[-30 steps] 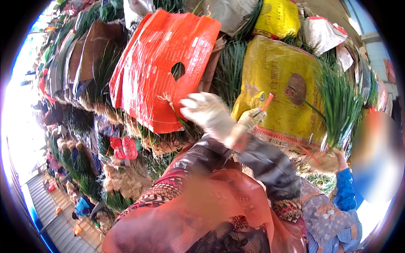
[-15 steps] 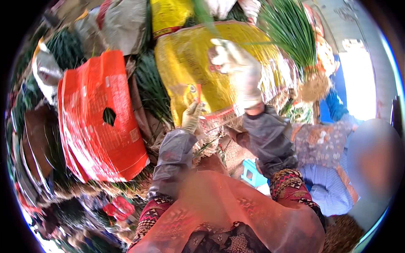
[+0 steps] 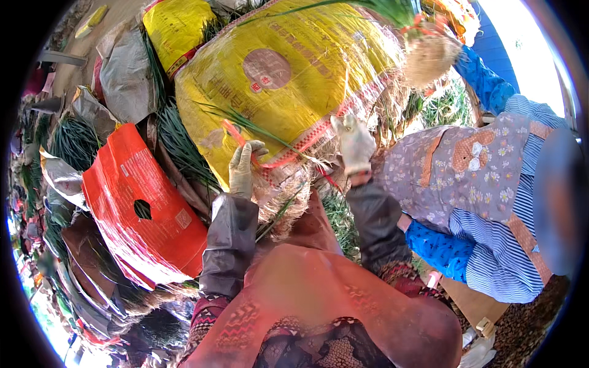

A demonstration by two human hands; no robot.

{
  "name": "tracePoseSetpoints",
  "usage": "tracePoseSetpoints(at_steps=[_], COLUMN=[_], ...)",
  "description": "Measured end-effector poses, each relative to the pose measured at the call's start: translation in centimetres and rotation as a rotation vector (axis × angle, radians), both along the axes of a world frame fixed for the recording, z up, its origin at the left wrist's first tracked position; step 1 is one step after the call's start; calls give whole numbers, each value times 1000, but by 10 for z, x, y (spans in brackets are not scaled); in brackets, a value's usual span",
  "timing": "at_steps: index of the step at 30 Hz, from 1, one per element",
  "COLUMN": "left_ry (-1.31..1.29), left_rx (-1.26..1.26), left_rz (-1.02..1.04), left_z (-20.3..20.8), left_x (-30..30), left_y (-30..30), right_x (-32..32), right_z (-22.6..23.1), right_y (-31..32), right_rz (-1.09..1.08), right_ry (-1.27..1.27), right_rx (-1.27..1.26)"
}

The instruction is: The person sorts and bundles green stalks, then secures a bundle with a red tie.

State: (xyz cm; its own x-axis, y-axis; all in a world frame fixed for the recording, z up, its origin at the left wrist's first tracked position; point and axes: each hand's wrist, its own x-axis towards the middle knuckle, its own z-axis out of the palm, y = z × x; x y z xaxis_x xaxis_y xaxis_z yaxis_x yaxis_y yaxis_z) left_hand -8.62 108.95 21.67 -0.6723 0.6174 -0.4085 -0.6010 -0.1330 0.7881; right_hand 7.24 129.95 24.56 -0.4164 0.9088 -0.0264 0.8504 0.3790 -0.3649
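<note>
My left hand (image 3: 242,167), in a pale glove, is closed on an orange plastic strip (image 3: 232,132), whose end sticks up above the fingers. My right hand (image 3: 356,144), also gloved, has its fingers curled at the red-and-white checked edge of a yellow woven sack (image 3: 307,61). Whatever its fingers may hold is hidden. Dry pale roots (image 3: 285,199) hang out below the sack between my hands. A loose green stalk (image 3: 261,130) lies slantwise over the sack, close to my left hand.
An orange-red sack (image 3: 144,208) with a hole covers greens on the left. Dark green bunches (image 3: 178,138) stand between the sacks. At the right a co-worker in a flowered apron (image 3: 469,159) leans close, a blue sleeve (image 3: 488,76) near a rooted green bundle (image 3: 429,58).
My right hand has come down from above the yellow sack to its near edge. The left hand has shifted slightly left. The rooted bundle has moved up, and the co-worker is further into view.
</note>
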Motion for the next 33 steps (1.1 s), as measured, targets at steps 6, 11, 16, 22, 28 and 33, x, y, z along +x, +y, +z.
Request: tracePoseSetpoints(at_steps=[6,11,16,22,28,33], left_ry=[29,12,66,119,274,232], left_rx=[-43,-123,-150,-207,-216,-204], left_rz=[-133,-396,-549,-598,-676,-645], left_z=[25,26,4,2,22,8], left_x=[2,9,10,17,14,19], left_y=[20,33,61,81,87,77], right_x=[-8,-28,-24,-39,-50,-59], right_z=[-100,-16,16,24,39,56], right_y=[74,64,40,-1,-3,-2], right_rz=[-265,-79,49,684,938,1158], right_ry=[605,716,747,518,314,144], right_rx=[-812,-1037,-1023,-196,-197,-254])
